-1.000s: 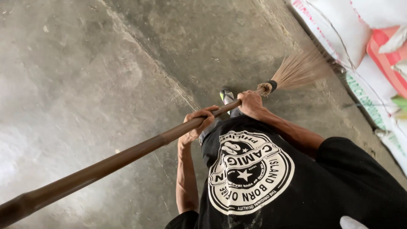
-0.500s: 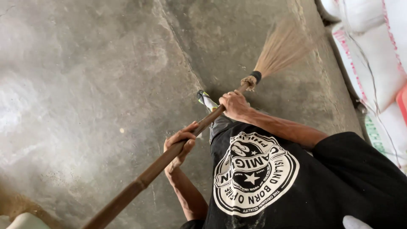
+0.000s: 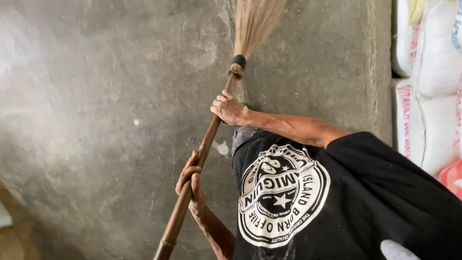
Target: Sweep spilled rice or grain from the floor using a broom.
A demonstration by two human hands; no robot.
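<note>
I see the broom slanting across the concrete floor, bristles toward its far edge. My right hand grips the handle high, fingers wrapped; left hand wraps it lower. Risk: bristles could snag the stacked sacks along the right edge.

The right hand is reaching forward with its forearm stretching out bare from a black sleeve, the wrist nearly straight and the knuckles facing up, the fingers curling closed in a firm grasp. The left hand is sitting lower and closer to the body, its forearm angling up from below, the wrist bending slightly and the fingers wrapping round in a closed grip. The two hands are working well apart.
</note>
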